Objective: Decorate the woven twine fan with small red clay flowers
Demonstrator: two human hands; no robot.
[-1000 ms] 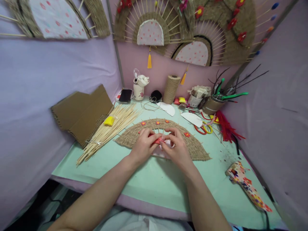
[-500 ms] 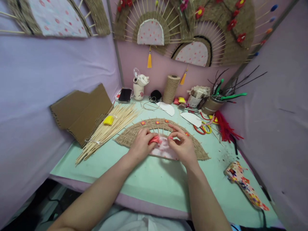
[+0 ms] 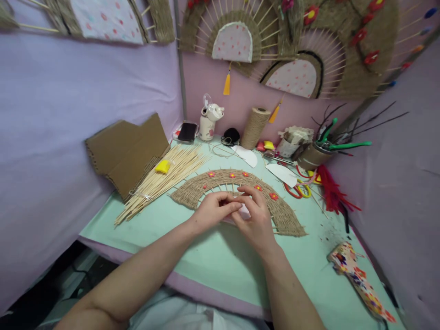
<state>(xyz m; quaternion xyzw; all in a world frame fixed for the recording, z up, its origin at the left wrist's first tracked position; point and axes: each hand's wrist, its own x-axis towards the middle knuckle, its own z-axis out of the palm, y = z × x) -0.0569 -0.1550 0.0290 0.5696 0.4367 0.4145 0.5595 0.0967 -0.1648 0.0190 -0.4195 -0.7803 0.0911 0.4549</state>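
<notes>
A woven twine fan (image 3: pixel 288 217) on thin wooden ribs lies on the pale green table, with several small red flowers (image 3: pixel 273 196) along its band. Over its inner part, my left hand (image 3: pixel 213 208) and my right hand (image 3: pixel 255 219) come together, thumbs and fingertips touching. The left fingers are curled closed around soft red modelling clay, which they mostly hide at this moment. My right hand is pinched closed against the left fingertips; the bit of clay it held is hidden. Below the fingers shows part of the fan's white-and-pink spotted centre (image 3: pixel 244 211).
Bamboo sticks (image 3: pixel 165 183) and cardboard (image 3: pixel 127 151) lie left. At the back stand a white glue-bottle-like container (image 3: pixel 207 126), a twine spool (image 3: pixel 255 128) and a can of pliers (image 3: pixel 312 156). Scissors (image 3: pixel 304 189), red fringe (image 3: pixel 330 188) and a flower-patterned glue gun (image 3: pixel 359 277) are at right.
My hands have moved together, the right fingertips now meeting the left. The red clay seen between them earlier is now mostly covered. The view has shifted slightly; the fan stays on the table.
</notes>
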